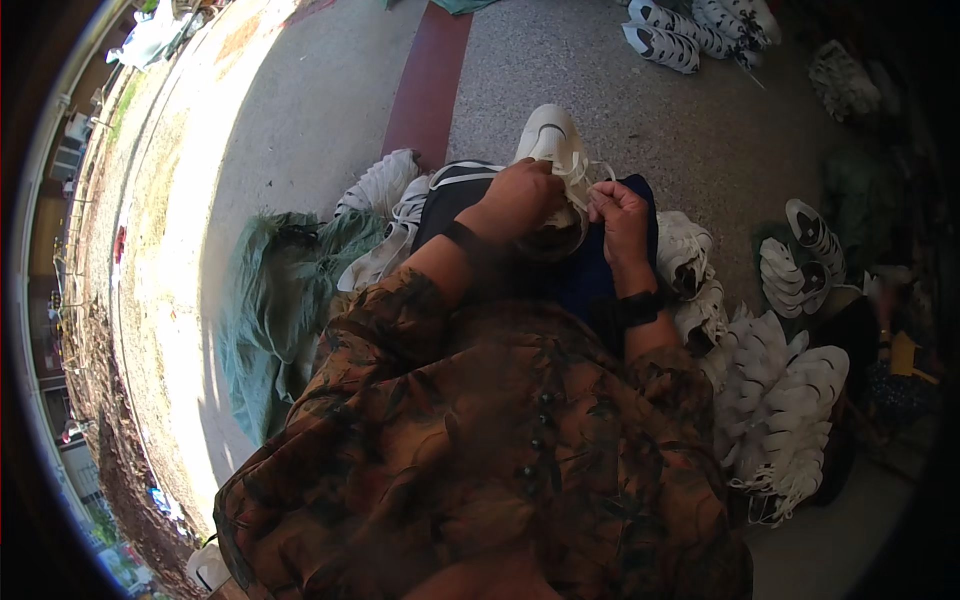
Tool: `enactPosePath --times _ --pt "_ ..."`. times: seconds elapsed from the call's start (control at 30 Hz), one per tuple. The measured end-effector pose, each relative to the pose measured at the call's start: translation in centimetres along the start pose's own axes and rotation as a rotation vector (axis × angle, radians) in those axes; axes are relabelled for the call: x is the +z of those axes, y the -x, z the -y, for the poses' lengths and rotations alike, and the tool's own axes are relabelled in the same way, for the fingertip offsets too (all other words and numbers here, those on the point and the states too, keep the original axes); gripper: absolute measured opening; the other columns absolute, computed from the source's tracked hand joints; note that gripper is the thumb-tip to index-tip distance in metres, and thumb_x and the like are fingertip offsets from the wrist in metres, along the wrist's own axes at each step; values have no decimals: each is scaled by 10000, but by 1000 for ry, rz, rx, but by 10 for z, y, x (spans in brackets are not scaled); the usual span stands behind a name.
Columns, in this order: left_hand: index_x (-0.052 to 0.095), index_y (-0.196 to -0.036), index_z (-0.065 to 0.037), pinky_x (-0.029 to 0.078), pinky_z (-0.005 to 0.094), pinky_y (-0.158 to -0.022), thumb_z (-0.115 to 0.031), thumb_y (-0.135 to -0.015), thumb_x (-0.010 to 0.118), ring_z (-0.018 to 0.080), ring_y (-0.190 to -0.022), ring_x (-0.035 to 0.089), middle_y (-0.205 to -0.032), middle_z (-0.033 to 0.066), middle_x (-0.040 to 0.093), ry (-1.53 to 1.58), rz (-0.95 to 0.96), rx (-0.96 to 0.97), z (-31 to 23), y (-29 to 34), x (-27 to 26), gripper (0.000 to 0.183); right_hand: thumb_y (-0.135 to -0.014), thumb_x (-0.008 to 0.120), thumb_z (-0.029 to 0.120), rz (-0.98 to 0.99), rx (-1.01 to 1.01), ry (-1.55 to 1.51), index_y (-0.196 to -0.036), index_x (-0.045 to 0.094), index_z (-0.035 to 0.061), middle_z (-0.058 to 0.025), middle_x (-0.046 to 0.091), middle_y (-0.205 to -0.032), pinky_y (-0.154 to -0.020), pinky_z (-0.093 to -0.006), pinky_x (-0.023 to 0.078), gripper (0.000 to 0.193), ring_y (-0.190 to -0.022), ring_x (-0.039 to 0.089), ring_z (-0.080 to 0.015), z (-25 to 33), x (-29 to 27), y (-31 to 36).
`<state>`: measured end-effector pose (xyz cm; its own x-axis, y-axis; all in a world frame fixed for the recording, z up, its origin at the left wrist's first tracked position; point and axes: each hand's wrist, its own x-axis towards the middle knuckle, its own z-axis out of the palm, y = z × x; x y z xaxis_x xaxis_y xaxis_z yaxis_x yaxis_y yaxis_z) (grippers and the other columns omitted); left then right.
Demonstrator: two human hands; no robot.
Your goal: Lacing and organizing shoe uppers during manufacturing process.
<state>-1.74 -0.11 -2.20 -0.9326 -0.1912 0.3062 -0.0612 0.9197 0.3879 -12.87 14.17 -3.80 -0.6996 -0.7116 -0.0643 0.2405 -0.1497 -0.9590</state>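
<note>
Right hand (622, 212) pinches lace (574, 184); left hand (522, 197), nearer, curls over shoe (548, 132), grip unclear. Its long axis runs away, toe beyond fingers.

White shoe (546, 135) partly hidden behind the left hand (518, 200), whose fingers (546, 182) are partly out of sight, hold of the right hand (622, 212) too small to tell, patterned shirt (480, 450) cut off by the lower edge, green cloth (465, 4) by the top one
</note>
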Motion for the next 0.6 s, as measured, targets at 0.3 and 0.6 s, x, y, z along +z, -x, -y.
enactPosePath --times 0.3,0.6 --pt "609 -759 -88 479 360 -718 -119 -739 618 259 -787 584 -777 78 568 230 -173 115 3 -1 0 38 -829 579 10 -2 -21 49 -824 635 -18 15 547 -640 -537 -194 382 62 -556 475 -55 4 1 -3" --pt "525 -885 -65 406 236 -629 -168 -936 492 106 -667 492 -781 29 564 1631 -211 -436 3 35 -25 120 -731 561 95 103 -232 1090 -703 634 15 -190 619 -684 -603 -411 482 111 -648 627 -332 5 33 -14"
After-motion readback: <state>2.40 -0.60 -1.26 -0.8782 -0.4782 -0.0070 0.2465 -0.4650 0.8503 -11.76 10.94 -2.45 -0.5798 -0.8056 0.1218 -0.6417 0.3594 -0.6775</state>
